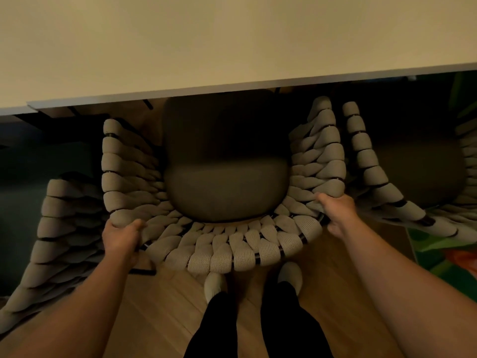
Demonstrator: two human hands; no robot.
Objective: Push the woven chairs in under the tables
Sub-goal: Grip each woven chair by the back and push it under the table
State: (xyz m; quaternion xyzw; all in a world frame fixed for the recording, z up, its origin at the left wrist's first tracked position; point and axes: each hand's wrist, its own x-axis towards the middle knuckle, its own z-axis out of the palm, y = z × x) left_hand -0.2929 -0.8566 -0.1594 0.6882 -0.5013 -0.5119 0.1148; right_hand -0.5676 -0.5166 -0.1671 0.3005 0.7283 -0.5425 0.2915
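The beige woven chair with thick knitted cords wrapped round a dark tubular frame (232,244) stands on the wooden floor (167,311) facing the pale flat-topped surface (180,47). The front of its grey rounded seat cushion (224,177) lies just under the surface's near edge, while the curved back and most of the seat are out in the open. The left hand (121,237) is clamped on the back rim at its left bend, fingers curled over the cords. The right hand (338,210) grips the rim at the matching right bend, fingers wrapped round it in the same way. That looks like the sound place to hold: the cords seem soft and would give under the fingers, but the tube beneath them is probably stiff and should carry a push straight through to the legs. The chair looks bulky rather than heavy, and it should slide readily on the smooth boards. An uneven push may swing it, and there is little room for that. A second woven chair (64,228) stands near on the left, and a third (374,171) stands just beside the right arm, almost touching. The knitted wrap offers good grip, so slipping seems unlikely.
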